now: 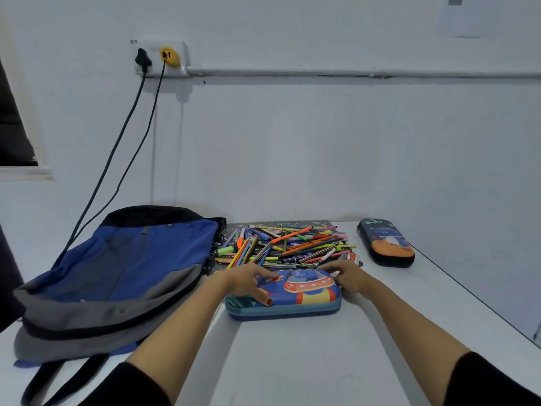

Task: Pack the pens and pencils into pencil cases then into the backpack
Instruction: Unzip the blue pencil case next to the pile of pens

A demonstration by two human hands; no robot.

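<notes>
Both of your hands are on one thing. The fingers [270, 277] of your left hand [248, 281] lie spread and fairly straight on the lid of the blue hard-shell pencil case with the flying-saucer picture [310, 291], thumb down near its front edge. Your right hand [348, 276] is bent round the case's right end at the far corner; whether those fingers pinch a zip pull or only touch the shell cannot be told. The case looks closed and its long axis runs left to right across you. Opening the zip, likely the next move, would therefore travel along that axis from your right hand while your left pins the lid. Just behind the case lies the loose heap of coloured pens and pencils [289, 244], none packed yet. A second, dark pencil case [386, 241] sits farther right, and the blue and grey backpack [126, 268] lies flat to your left on the white table [292, 361].
</notes>
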